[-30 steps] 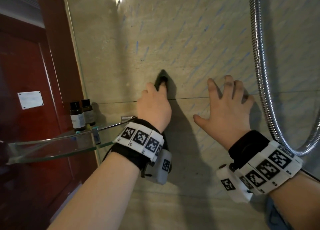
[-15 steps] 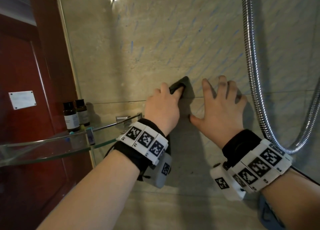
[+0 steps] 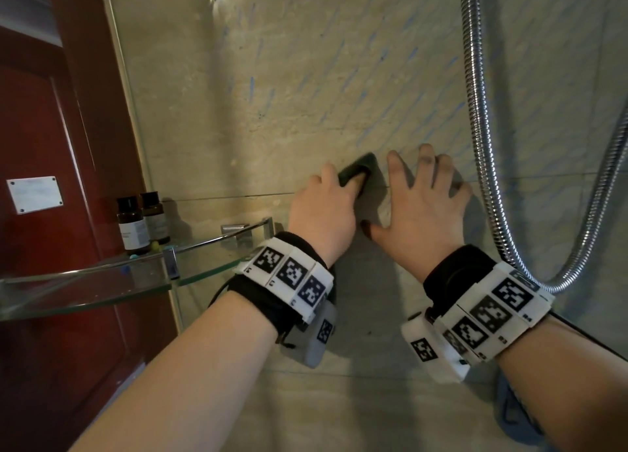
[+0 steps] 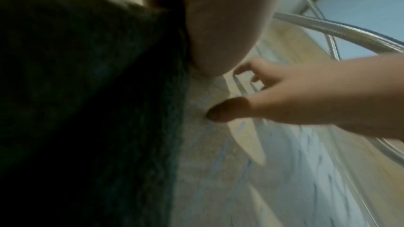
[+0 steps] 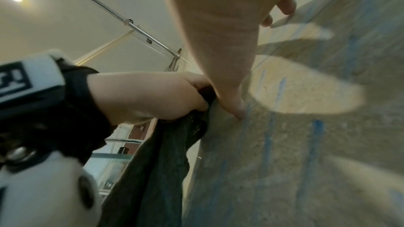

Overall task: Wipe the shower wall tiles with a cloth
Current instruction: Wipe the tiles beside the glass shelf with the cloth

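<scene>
Cloth [image 3: 356, 172] shifted right; two bottles [image 3: 142, 222].

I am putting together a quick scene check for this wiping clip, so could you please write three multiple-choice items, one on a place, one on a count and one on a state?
1. Where do the small bottles stand?
A. on the glass shelf left of the hands
B. on the floor
C. hung on the shower hose

2. How many small bottles are there?
A. one
B. two
C. four

3. What is the right hand doing?
A. gripping the hose
B. holding a bottle
C. resting open on the wall tiles

Answers:
1 A, the head view shows them on the shelf by the red door.
2 B, two dark-capped bottles stand side by side.
3 C, its fingers lie spread on the tile, while the left hand holds the dark cloth.
</scene>
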The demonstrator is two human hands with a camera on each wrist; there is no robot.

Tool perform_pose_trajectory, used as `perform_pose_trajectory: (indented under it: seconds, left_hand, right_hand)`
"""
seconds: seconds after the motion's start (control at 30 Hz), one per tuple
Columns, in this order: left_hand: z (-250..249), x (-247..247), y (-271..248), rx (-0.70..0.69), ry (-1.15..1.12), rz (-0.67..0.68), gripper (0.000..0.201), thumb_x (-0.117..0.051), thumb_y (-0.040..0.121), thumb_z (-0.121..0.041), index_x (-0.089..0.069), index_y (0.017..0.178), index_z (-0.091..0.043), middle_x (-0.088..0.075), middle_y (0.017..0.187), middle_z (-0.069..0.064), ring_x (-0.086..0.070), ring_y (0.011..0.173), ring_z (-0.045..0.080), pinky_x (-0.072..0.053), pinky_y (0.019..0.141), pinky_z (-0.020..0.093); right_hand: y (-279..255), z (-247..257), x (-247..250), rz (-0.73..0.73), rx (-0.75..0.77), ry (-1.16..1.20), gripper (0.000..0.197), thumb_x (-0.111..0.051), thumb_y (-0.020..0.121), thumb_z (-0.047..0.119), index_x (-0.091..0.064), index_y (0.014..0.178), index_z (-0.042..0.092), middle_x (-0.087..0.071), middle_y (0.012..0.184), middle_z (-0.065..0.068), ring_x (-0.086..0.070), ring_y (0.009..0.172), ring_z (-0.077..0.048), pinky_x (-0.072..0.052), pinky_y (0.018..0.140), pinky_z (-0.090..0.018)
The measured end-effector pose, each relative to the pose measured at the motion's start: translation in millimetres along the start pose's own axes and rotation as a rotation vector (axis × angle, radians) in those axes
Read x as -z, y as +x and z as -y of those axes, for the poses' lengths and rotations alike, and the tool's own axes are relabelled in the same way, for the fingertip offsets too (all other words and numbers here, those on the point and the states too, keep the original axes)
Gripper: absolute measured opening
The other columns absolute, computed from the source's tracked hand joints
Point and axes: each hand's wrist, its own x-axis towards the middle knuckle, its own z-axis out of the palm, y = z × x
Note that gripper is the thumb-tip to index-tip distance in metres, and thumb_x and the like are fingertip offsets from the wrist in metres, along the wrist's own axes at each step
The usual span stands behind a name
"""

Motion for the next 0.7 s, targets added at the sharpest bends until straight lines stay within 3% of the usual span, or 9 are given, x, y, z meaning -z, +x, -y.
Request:
perform_pose_trajectory:
  seconds: [0.07, 0.2, 0.33, 0.47, 0.6, 0.7]
  left_hand:
    - [2, -2, -1, -0.051, 0.036, -0.003, 0.056, -0.038, 0.098, -0.019, -0.023, 0.151, -0.031, -0.035, 0.125, 0.013, -0.045, 0.108, 0.033, -0.031, 0.072, 0.035]
    - [7, 3, 3, 0.066, 0.0, -0.041, 0.056, -0.036, 0.098, -0.016, -0.023, 0.151, -0.029, -0.034, 0.127, 0.014, -0.045, 0.108, 0.033, -0.033, 0.072, 0.035]
    - [-2, -6, -6, -0.123, 0.023, 0.029, 0.057, -0.039, 0.099, -0.021, -0.021, 0.152, -0.033, -0.034, 0.126, 0.013, -0.043, 0.11, 0.033, -0.038, 0.075, 0.037]
    - [6, 3, 2, -0.016, 0.043, -0.014, 0.057, -0.037, 0.097, -0.016, -0.024, 0.151, -0.032, -0.033, 0.126, 0.013, -0.042, 0.11, 0.033, -0.033, 0.074, 0.035]
    - [-1, -3, -5, -0.179, 0.106, 0.02, 0.054, -0.035, 0.101, -0.021, -0.021, 0.152, -0.035, -0.033, 0.128, 0.012, -0.041, 0.114, 0.032, -0.031, 0.072, 0.034]
    - [7, -1, -2, -0.156, 0.141, -0.009, 0.055, -0.034, 0.1, -0.021, -0.021, 0.151, -0.037, -0.034, 0.128, 0.012, -0.042, 0.112, 0.032, -0.032, 0.074, 0.034]
  right_hand:
    - [0, 0, 0, 0.011, -0.004, 0.0, 0.1, -0.068, 0.07, 0.058, -0.018, 0.147, 0.019, -0.016, 0.149, -0.02, -0.019, 0.135, -0.04, -0.033, 0.096, -0.053]
    - [1, 1, 0, 0.01, -0.007, 0.013, 0.1, -0.07, 0.067, 0.057, -0.022, 0.145, 0.017, -0.019, 0.148, -0.021, -0.022, 0.134, -0.041, -0.035, 0.093, -0.054]
    - [0, 1, 2, 0.027, -0.004, 0.015, 0.1, -0.071, 0.068, 0.055, -0.02, 0.146, 0.018, -0.017, 0.149, -0.02, -0.02, 0.135, -0.04, -0.034, 0.095, -0.052]
    - [0, 0, 5, 0.05, -0.003, 0.025, 0.1, -0.067, 0.073, 0.057, -0.014, 0.148, 0.02, -0.012, 0.151, -0.019, -0.015, 0.138, -0.039, -0.032, 0.098, -0.053]
    - [0, 1, 7, 0.05, -0.006, 0.01, 0.099, -0.067, 0.072, 0.057, -0.015, 0.147, 0.02, -0.013, 0.151, -0.019, -0.016, 0.138, -0.039, -0.034, 0.097, -0.051]
    - [0, 1, 9, 0.083, -0.004, 0.026, 0.098, -0.065, 0.075, 0.056, -0.01, 0.148, 0.02, -0.008, 0.151, -0.018, -0.012, 0.138, -0.038, -0.032, 0.099, -0.052]
